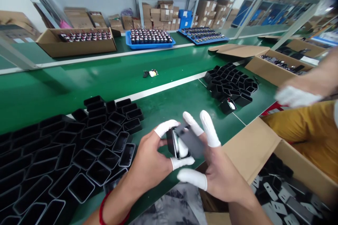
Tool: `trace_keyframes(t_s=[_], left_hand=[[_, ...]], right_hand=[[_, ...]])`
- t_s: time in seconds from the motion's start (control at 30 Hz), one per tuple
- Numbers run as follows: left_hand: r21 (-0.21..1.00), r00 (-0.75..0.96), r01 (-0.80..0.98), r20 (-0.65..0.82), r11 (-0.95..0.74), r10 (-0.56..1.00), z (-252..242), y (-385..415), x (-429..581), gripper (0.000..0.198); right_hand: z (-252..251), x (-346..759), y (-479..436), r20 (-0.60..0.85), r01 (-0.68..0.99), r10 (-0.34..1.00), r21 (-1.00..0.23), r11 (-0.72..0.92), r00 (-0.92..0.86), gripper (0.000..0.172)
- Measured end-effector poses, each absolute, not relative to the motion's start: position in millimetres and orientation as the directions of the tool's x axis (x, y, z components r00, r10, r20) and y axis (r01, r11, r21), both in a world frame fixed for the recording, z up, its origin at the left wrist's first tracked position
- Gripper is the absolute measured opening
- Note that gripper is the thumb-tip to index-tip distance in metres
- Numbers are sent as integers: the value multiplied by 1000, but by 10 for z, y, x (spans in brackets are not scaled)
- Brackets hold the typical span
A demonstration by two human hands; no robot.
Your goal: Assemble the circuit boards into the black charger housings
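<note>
My left hand, in white finger cots and with a red cord at the wrist, grips a small black plastic case between thumb and fingers. Something white sits inside the case's open side. A flat black cover, slightly blurred, is tilted at that opening and partly overlaps it. My right hand, also in white finger cots, is curved around the cover, with its thumb standing away from it. The exact contact of the right fingers on the cover is partly hidden.
Many open black cases crowd the left of the green table. Another cluster stands right. A cardboard box of covers is at lower right, near a co-worker's hand. Small electronic parts lie beyond. Trays stand behind.
</note>
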State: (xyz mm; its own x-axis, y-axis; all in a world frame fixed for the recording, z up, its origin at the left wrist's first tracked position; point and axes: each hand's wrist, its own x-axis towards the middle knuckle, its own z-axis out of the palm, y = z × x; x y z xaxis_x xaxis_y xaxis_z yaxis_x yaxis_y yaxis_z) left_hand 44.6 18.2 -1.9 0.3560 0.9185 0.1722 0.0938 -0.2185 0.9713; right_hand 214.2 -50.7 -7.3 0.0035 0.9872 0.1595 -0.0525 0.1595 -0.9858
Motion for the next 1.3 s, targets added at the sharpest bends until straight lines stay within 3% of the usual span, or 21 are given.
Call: trace_keyframes(t_s=[0.1, 0.2, 0.27, 0.5, 0.63, 0.73, 0.97, 1.13, 1.3], left_hand=[[969, 315, 146, 146, -200, 938, -117, 158, 505, 65], [939, 314, 211, 197, -270, 929, -194, 106, 584, 62], [928, 315, 213, 232, -307, 920, -215, 75, 648, 60], [905, 339, 206, 291, -372, 895, -273, 124, 904, 57], [947, 350, 199, 172, -253, 921, -360, 193, 1080, 67], [963, 367, 200, 97, -180, 925, -448, 194, 1221, 72], [917, 528, 246, 147, -316, 837, -528, 233, 1627, 58], [865, 618, 333, 99, -374, 780, -414, 284, 1669, 87], [753, 747, 493, -109, -435, 656, -408, -50, 1226, 61]], right_hand=[[-156, 2030, -515, 73, -250, 995, -964, 89, 73, 93], [-280, 1879, -487, -18, -276, 980, -960, 39, 200, 57], [-365, 1808, -443, -79, -312, 963, -950, 6, 257, 46], [-436, 1974, -310, -131, -408, 921, -912, 32, 366, 37], [-446, 2294, -390, -140, -423, 924, -906, 26, 357, 48], [-538, 2439, -495, -79, -259, 906, -965, 34, 415, 52], [-596, 2525, -474, 74, 123, 820, -992, 4, 568, 52], [-689, 3106, -16, 227, 413, 699, -905, -106, 678, 48], [-959, 3529, 538, 343, 628, 678, -745, -226, 650, 34]])
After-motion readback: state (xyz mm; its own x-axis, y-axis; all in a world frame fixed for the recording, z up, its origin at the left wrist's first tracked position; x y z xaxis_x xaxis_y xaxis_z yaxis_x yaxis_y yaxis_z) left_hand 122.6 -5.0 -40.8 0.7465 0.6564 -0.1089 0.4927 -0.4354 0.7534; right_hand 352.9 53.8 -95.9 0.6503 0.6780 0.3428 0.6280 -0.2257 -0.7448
